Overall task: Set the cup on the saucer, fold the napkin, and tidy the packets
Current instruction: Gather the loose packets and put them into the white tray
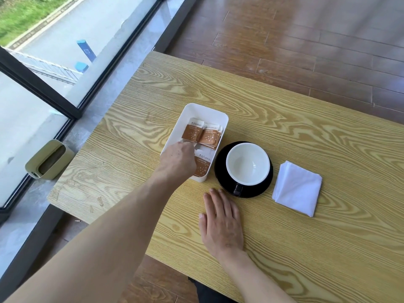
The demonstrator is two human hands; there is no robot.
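Over the white tray (223, 119) | my left hand (178, 162) curls among the packets (202, 135), grip hidden, cannot tell | right hand (220, 221) flat, spread on tabletop (306, 119) | cup (247, 164) on saucer (220, 169), napkin (297, 188) folded | I'd square packets gently, steadying the tray.

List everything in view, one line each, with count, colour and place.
table: one, light wood grain, fills the middle of the view.
tray: one, white, left of the saucer.
packets: several, brown and white, inside the tray; exact count unclear.
saucer: one, black, centre of the table.
cup: one, white inside, black handle, empty, on the saucer.
napkin: one, white, folded, right of the saucer.
bin: one, pale green, on the floor by the window.
left hand: reaching into the tray, fingers closed among the packets.
right hand: flat on the table, near the saucer.
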